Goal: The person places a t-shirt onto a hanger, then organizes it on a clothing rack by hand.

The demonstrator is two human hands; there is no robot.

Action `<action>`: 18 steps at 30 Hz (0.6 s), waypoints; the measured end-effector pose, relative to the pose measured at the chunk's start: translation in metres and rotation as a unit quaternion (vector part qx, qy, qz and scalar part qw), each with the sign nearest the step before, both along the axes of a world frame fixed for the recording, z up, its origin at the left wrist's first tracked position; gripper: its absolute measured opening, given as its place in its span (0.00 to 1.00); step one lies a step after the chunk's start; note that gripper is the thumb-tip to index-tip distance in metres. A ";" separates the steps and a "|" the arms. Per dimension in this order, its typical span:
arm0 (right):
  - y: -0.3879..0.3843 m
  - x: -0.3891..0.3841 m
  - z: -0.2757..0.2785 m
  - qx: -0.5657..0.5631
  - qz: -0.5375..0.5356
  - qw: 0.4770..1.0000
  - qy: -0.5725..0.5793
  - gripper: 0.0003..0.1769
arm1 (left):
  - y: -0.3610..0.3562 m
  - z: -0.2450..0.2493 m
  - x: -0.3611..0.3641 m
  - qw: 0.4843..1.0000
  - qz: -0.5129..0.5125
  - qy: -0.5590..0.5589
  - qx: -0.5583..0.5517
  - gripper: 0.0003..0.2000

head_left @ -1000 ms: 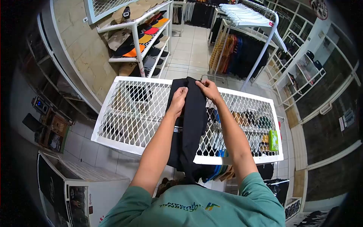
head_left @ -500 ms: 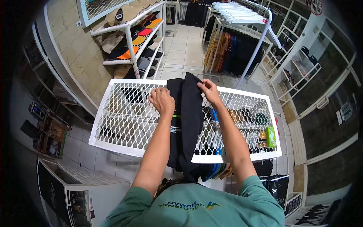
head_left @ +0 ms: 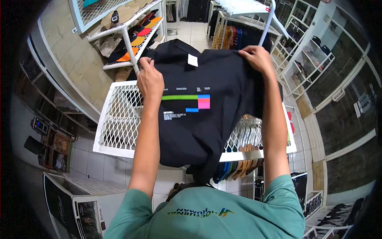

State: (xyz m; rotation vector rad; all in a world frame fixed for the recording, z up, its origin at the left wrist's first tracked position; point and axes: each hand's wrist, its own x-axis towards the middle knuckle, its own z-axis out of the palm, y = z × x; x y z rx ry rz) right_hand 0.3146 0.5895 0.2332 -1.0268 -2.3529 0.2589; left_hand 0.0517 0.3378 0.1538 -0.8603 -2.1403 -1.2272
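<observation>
A black shirt (head_left: 187,139) is spread out between my hands over the white mesh tabletop (head_left: 115,119). Its front shows green, blue and pink bars with small white print, and a white tag (head_left: 192,60) sits at the collar. My left hand (head_left: 150,79) grips the shirt at its upper left. At the upper right, my right hand (head_left: 258,59) pinches the cloth near the shoulder. The lower part of the shirt hangs over the table's near edge.
Caps stand on a white rack (head_left: 133,47) at the back left. Hanging clothes (head_left: 232,38) are behind the table at the right, and more garments (head_left: 238,169) hang below it. A white cabinet (head_left: 75,187) is at the lower left.
The shirt was a narrow folded strip and is now opened wide. My hands have moved apart and upward, lifting its top edge.
</observation>
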 end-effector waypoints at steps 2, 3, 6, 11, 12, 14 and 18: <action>0.011 -0.022 -0.023 0.035 -0.057 0.997 -0.030 0.18 | 0.011 -0.011 -0.008 0.998 -0.020 -0.028 -0.057 0.09; 0.027 -0.025 -0.044 0.071 -0.046 0.994 -0.074 0.18 | 0.018 -0.028 -0.018 0.996 -0.035 -0.029 -0.074 0.11; -0.004 -0.014 -0.092 0.136 -0.092 0.986 -0.028 0.21 | -0.009 -0.057 -0.016 0.978 -0.052 -0.054 -0.197 0.16; -0.112 0.022 -0.150 -0.013 0.035 0.999 -0.020 0.27 | -0.099 -0.092 0.032 0.960 -0.143 -0.153 -0.187 0.13; -0.122 0.028 -0.159 -0.040 0.048 0.998 -0.030 0.26 | -0.116 -0.097 0.038 0.960 -0.135 -0.158 -0.189 0.13; -0.122 0.036 -0.172 -0.103 0.048 0.993 -0.021 0.25 | -0.146 -0.102 0.050 0.965 -0.113 -0.165 -0.172 0.12; -0.138 0.036 -0.166 -0.121 0.059 0.990 0.033 0.23 | -0.196 -0.098 0.088 0.963 -0.086 -0.175 -0.186 0.13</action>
